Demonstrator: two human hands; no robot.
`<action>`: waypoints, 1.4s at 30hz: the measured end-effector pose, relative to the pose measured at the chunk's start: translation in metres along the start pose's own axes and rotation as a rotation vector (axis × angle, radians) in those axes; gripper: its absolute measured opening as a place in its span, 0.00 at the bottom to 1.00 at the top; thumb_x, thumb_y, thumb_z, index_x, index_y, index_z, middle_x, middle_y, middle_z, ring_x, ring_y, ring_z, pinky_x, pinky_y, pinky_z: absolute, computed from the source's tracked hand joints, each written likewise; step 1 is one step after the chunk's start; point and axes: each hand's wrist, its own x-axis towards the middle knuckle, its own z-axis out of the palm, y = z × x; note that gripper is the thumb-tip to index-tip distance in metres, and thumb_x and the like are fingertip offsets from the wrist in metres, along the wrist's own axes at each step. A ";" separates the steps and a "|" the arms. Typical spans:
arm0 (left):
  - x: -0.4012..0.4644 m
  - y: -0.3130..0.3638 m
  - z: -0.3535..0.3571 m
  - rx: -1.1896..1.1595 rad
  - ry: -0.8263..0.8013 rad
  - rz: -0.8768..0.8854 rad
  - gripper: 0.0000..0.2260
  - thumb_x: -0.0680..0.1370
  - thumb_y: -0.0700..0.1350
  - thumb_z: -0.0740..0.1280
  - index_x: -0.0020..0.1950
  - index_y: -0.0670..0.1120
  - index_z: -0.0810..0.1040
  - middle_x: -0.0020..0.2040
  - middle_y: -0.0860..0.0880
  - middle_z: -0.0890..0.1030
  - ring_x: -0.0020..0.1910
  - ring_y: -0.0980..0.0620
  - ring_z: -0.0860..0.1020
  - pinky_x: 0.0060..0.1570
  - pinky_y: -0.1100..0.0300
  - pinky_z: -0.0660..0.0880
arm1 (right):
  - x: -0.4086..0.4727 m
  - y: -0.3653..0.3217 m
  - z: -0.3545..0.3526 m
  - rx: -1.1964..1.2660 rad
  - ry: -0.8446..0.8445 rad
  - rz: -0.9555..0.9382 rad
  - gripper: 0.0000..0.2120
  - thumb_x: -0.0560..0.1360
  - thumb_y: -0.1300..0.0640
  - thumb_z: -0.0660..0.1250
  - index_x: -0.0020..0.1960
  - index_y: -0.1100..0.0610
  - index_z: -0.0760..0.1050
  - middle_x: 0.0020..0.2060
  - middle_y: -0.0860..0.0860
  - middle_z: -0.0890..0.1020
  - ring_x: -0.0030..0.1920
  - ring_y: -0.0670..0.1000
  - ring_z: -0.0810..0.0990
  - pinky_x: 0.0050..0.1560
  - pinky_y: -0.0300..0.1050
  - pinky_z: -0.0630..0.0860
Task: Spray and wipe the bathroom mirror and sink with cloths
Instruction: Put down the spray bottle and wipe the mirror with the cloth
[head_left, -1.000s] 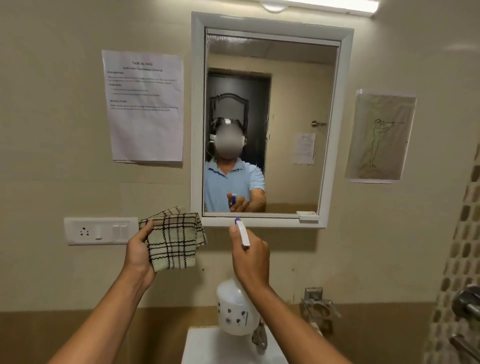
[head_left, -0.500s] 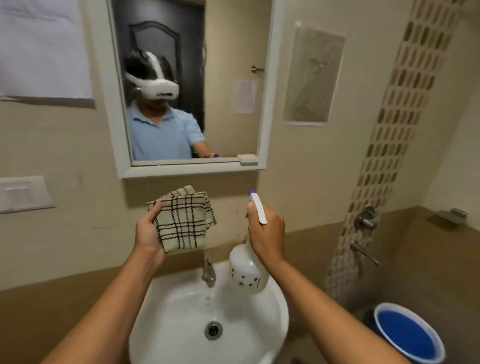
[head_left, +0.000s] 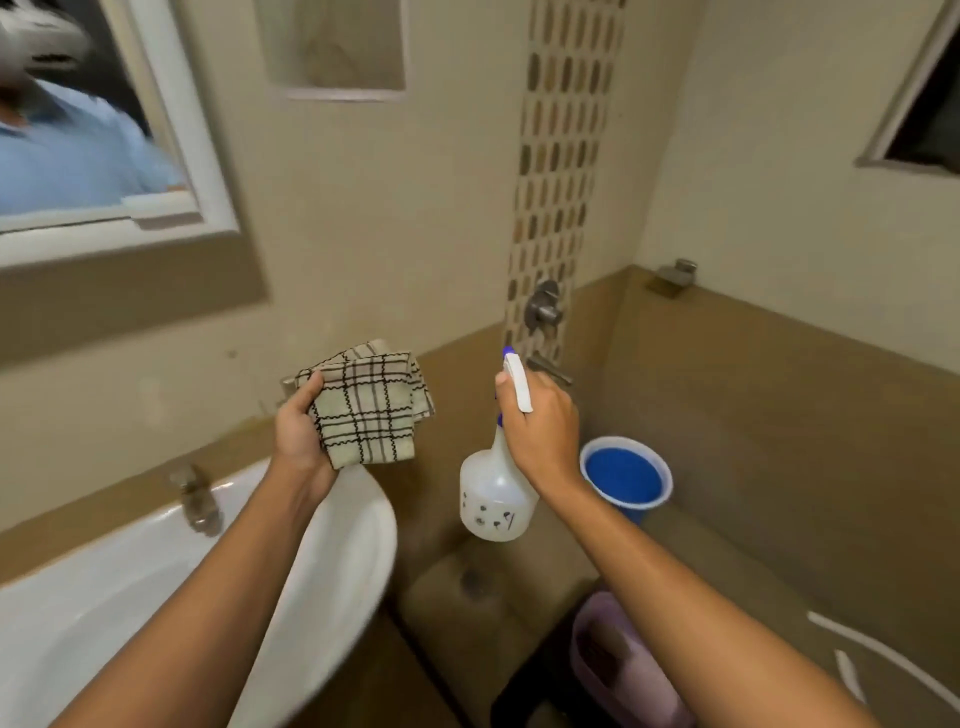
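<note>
Checked beige-and-black cloth, folded, pinched in the left hand, thumb on top, fingers curled behind it. Right hand wraps the neck of the translucent spray bottle, forefinger up near the white trigger head; bottle hangs upright below the fist. Both hands in the air, apart from each other, touching no surface.

Head view, only one given. Mirror sits far upper left, cut by the frame edge, blurred. White sink lower left, under the left forearm; tap at its back rim, blurred. Bottle is off to the right of the sink, over the brown floor, not over the basin. Blue bucket just beyond the right wrist, on the floor by the wall. Purple bin lower down, dim. Wall valve on the mosaic tile strip above the nozzle.

Judgement: view points away from mirror and sink, nozzle aimed toward the tiled corner. Risks: a trigger squeeze now would put spray on the wall or bucket, not the targets. Nozzle direction is hard to read exactly. Cloth is held by one edge only, so the fold could open or it could drop into the basin. Wetness of sink or mirror cannot be told through the blur.
</note>
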 end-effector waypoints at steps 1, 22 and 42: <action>0.006 -0.016 0.012 0.005 -0.011 -0.023 0.22 0.82 0.51 0.55 0.44 0.49 0.88 0.53 0.45 0.85 0.50 0.46 0.84 0.51 0.49 0.77 | 0.001 0.019 -0.011 -0.026 0.012 0.026 0.20 0.81 0.46 0.57 0.39 0.58 0.76 0.33 0.51 0.78 0.33 0.49 0.74 0.32 0.41 0.64; 0.046 -0.290 0.148 0.261 -0.269 -0.560 0.20 0.81 0.52 0.56 0.65 0.44 0.78 0.61 0.41 0.81 0.61 0.40 0.80 0.62 0.41 0.73 | -0.111 0.270 -0.122 -0.287 0.202 0.750 0.11 0.78 0.50 0.65 0.44 0.57 0.74 0.35 0.51 0.80 0.34 0.52 0.78 0.34 0.49 0.74; 0.096 -0.424 0.108 0.468 -0.395 -1.015 0.19 0.82 0.53 0.56 0.59 0.45 0.82 0.59 0.44 0.83 0.55 0.44 0.83 0.49 0.49 0.81 | -0.217 0.343 -0.049 -0.488 0.119 1.321 0.12 0.78 0.53 0.66 0.56 0.61 0.73 0.45 0.57 0.81 0.41 0.54 0.79 0.39 0.43 0.73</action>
